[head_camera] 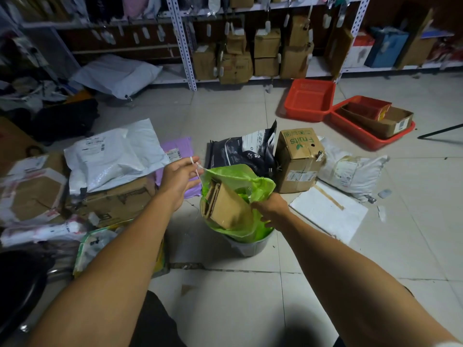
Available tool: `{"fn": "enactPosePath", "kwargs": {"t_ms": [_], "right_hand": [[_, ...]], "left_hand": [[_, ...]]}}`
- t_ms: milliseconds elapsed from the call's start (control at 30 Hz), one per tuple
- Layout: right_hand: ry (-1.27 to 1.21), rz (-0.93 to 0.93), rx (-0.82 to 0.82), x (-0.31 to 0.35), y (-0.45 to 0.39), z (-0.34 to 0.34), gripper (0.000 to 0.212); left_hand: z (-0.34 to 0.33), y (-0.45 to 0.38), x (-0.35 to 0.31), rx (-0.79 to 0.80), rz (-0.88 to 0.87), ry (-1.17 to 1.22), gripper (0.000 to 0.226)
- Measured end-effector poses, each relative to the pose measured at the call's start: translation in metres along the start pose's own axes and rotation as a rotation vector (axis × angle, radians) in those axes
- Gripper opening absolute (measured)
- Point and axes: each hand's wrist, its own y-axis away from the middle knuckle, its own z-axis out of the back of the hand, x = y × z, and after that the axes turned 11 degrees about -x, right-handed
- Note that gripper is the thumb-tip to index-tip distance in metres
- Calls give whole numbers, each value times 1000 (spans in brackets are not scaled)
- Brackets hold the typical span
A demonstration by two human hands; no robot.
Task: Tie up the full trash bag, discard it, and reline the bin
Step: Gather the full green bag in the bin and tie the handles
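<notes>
Pale tiled floor (225, 309) underfoot, grout lines crossing, dim light. Two bare forearms reaching forward and down. Right hand (271, 209) at the near rim of the green trash bag (240, 179), fingers curled onto the plastic, gripping it. Left hand (179, 175) raised to the bag's left, fingers pinching the white drawstring (198, 169), drawn taut from the bag's mouth. Bag sitting in a small grey bin (250, 246) on the floor, flattened cardboard (225, 206) sticking out of the open top. To the left, piled parcels: a brown carton (117, 201), a white mailer (112, 154), a purple mailer (178, 146). Just behind the bin, a dark pet-food sack (245, 149) and a carton marked "Fruits" (298, 159), with a white foam sheet (328, 211) flat beside it. Further off on the right, two red plastic trays (309, 100), one holding cardboard. Along the far wall, white metal shelving (183, 41) stacked with brown boxes.
</notes>
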Motion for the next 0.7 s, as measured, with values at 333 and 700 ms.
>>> {"fn": "enactPosePath", "kwargs": {"t_ms": [333,700], "right_hand": [[-42,-152,32,-32,-4,1,22],[-262,-149,-121,-37,-9,-1,43]], "left_hand": [[0,-4,3,-31,-1,-8,29],[-3,-4,6,-25,-38,-74,31]]}}
